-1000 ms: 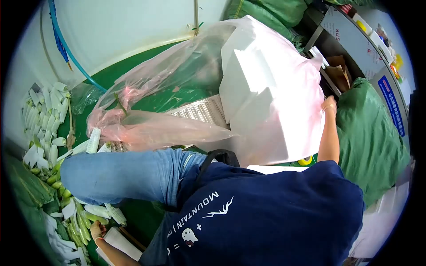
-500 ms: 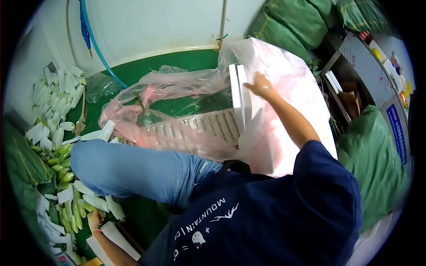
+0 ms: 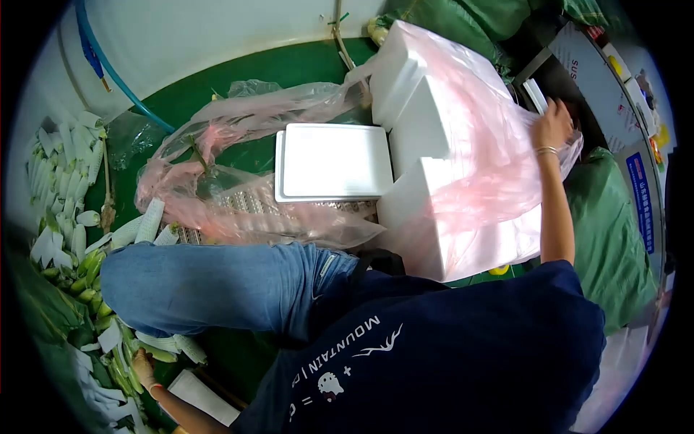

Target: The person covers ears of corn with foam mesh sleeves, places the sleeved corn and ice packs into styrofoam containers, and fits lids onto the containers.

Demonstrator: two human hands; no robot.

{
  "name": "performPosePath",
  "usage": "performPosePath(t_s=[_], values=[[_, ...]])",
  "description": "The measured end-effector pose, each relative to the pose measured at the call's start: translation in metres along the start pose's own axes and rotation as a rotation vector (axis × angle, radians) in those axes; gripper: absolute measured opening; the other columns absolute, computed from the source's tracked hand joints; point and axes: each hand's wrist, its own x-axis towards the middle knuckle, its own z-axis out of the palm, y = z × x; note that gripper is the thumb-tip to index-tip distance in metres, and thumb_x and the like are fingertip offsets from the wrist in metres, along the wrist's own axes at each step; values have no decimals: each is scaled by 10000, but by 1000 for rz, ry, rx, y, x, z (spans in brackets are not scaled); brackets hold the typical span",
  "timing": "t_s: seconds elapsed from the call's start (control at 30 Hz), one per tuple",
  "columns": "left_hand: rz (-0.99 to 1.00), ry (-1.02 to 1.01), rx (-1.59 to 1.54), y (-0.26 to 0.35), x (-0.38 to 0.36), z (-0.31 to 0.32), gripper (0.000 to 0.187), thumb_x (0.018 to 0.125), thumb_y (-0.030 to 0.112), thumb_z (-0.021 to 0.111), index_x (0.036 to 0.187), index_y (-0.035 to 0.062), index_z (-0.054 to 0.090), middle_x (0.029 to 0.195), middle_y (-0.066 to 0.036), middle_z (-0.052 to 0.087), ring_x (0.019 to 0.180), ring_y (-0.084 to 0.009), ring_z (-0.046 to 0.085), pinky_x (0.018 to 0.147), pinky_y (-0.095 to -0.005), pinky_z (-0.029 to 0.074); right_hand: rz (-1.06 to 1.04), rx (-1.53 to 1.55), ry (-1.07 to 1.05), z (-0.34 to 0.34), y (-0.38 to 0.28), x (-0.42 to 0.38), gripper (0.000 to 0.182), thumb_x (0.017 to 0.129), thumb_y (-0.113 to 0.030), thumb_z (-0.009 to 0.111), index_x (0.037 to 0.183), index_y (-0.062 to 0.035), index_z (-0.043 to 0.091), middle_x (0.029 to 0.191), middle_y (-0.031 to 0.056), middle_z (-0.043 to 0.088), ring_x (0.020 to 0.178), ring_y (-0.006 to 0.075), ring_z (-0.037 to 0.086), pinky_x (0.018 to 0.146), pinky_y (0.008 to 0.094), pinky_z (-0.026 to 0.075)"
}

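My right hand (image 3: 552,129) reaches out at the upper right, its fingers closed on the pink translucent plastic bag (image 3: 499,163). That plastic drapes over white foam boxes (image 3: 416,108) and trails to the left across the floor. Two white lids or trays (image 3: 334,160), one on the other, lie flat beside the boxes. At the lower left, my left hand (image 3: 144,367) rests against long green vegetables (image 3: 123,362), some in white foam net sleeves; its fingers are partly hidden among them. Under the loose plastic lies a perforated metal grate (image 3: 246,199).
My bent leg (image 3: 195,289) crosses the middle. Wrapped vegetables (image 3: 61,166) are heaped along the left wall. A blue hose (image 3: 119,83) hangs at the back. Green sacks (image 3: 611,239) flank the right side, near a metal cabinet (image 3: 593,79). A white box (image 3: 199,398) sits below my left hand.
My right hand has moved right from the upright white lids and grips the plastic, pulled rightward, exposing the boxes' left sides. The lids now lie flat. My left hand stays at the vegetables.
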Motion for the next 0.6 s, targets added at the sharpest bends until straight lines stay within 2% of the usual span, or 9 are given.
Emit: performPosePath(t_s=[0.07,0.13,0.17,0.23,0.33,0.43,0.5,0.57,0.6], values=[[85,-52,-73,29,-3,9,286,843,285,557,633,100,500,533,0,471,396,-96,352,397,-258,236,-384,309,-1,-30,-91,-2,302,727,-65,526,1024,-43,580,1048,191,574,1013,365,521,885,443,405],[120,-105,-48,54,-7,18,250,857,289,569,733,75,533,592,-5,501,455,-86,400,429,-244,269,-291,614,-509,-15,-173,-2,189,734,-79,569,912,-19,585,930,197,603,904,387,561,817,435,447],[155,-73,-29,67,-19,29,263,856,295,572,725,72,525,597,-4,498,472,-92,416,448,-250,290,-292,728,-616,-3,-206,-1,253,780,-199,593,922,10,598,938,222,616,900,392,577,813,427,462],[169,-49,38,74,-31,40,285,856,306,584,720,63,523,617,-8,510,522,-115,455,515,-270,355,-194,443,-780,43,-262,11,552,774,-422,640,1023,68,592,1122,251,584,1051,367,561,905,387,449],[73,-7,52,15,-14,42,262,850,283,592,772,34,575,682,-49,589,577,-157,544,572,-292,433,16,240,-808,116,-303,39,627,753,-480,659,1022,82,588,1190,242,557,1134,339,525,939,402,431],[326,-97,799,-11,-33,36,277,856,195,529,1038,-2,600,994,-142,646,923,-325,590,827,-390,458,234,207,-777,170,-320,43,836,698,-532,691,1216,76,447,1234,254,499,1106,383,519,949,428,423],[628,28,1342,-76,-23,18,440,902,278,504,1245,2,493,1244,-187,539,1137,-310,514,978,-343,379,454,295,-667,168,-341,23,921,671,-530,704,1289,54,349,1229,241,480,1061,428,529,947,445,423],[159,18,619,-2,-73,39,611,886,363,539,1351,0,382,1356,-190,444,1245,-278,435,1019,-339,344,557,351,-696,143,-349,12,925,639,-409,749,1308,22,278,1182,242,466,1036,407,541,875,437,465],[52,36,563,41,-95,52,650,872,382,560,1362,0,370,1367,-182,437,1263,-271,418,1024,-342,339,565,334,-711,121,-350,2,925,639,-409,749,1308,22,278,1182,242,466,1036,407,541,875,437,465]])
